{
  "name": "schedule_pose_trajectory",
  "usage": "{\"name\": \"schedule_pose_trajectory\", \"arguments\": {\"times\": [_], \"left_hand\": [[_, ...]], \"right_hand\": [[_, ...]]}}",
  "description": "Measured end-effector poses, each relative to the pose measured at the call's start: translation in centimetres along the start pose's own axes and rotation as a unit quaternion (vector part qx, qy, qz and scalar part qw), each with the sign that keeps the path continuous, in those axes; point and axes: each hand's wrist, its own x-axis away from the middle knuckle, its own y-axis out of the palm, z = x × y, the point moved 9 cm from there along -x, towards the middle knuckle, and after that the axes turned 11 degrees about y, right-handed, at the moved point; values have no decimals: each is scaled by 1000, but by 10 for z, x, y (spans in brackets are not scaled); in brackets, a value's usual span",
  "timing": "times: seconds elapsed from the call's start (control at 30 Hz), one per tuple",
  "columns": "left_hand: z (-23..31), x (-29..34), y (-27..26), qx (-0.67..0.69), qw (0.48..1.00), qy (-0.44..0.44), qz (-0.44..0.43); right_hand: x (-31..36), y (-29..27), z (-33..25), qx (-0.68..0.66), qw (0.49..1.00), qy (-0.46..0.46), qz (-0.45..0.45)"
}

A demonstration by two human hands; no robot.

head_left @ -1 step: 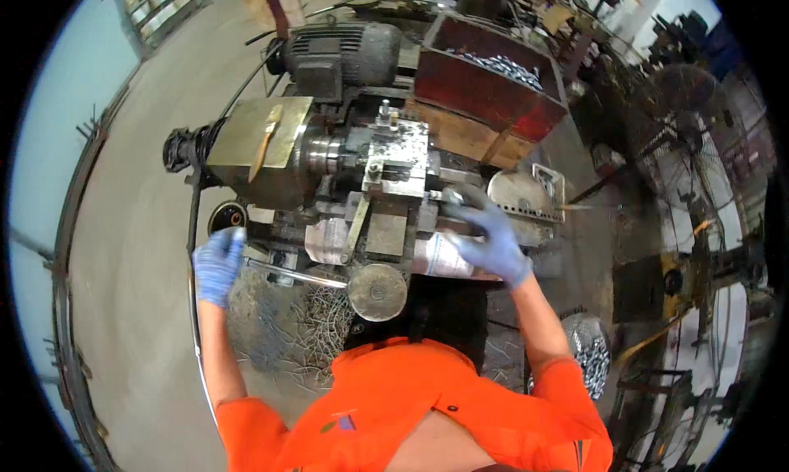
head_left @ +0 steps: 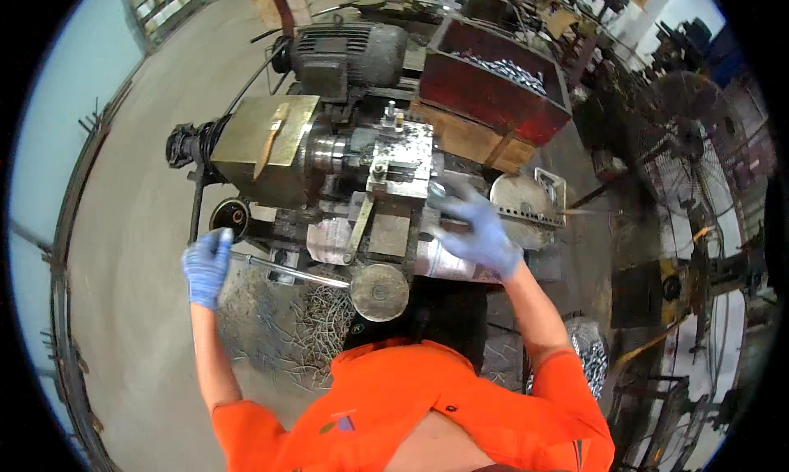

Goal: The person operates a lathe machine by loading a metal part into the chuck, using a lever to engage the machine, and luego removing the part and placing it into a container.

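Observation:
My left hand (head_left: 206, 266), in a blue-grey glove, is closed around the outer end of a shiny metal lever (head_left: 288, 269). That lever runs to a round metal hub (head_left: 379, 293) at the front of the machine. My right hand (head_left: 481, 238), gloved alike and blurred, is at the right side of the bright metal fixture block (head_left: 403, 155). A small shiny metal piece (head_left: 436, 190) shows at its fingertips and appears held there; its exact shape is smeared. The thumb stands apart, lower down. Left of the block sits the steel spindle (head_left: 329, 153).
A brush (head_left: 269, 143) lies on the machine's flat cover (head_left: 234, 135). Behind are a motor (head_left: 349, 57) and a red bin (head_left: 485, 85) of small metal parts. A round plate (head_left: 522, 196) is at right, with a fan (head_left: 686, 127) beyond. Metal shavings (head_left: 316, 332) cover the floor.
My left hand has moved slightly left, and the lever's end has shifted with it. My right hand has come a little left and forward, bringing the shiny piece closer to the fixture block.

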Motion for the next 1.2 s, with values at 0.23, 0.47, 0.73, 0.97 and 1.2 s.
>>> {"name": "schedule_pose_trajectory", "arguments": {"times": [0.23,0.47,0.73,0.97,1.2], "left_hand": [[-80,94,-81,-207,972,-107,-35],[-110,150,-46,-203,951,-214,-90],[-110,142,-41,-191,953,-213,-95],[-103,161,-57,-230,934,-237,-137],[-101,204,-67,-219,922,-286,-140]], "right_hand": [[-115,127,-38,306,929,-95,-188],[-140,166,-15,324,895,17,-306],[-168,160,2,153,966,88,-190],[-181,157,-27,30,962,123,-240],[-194,166,-14,-21,952,152,-263]]}}
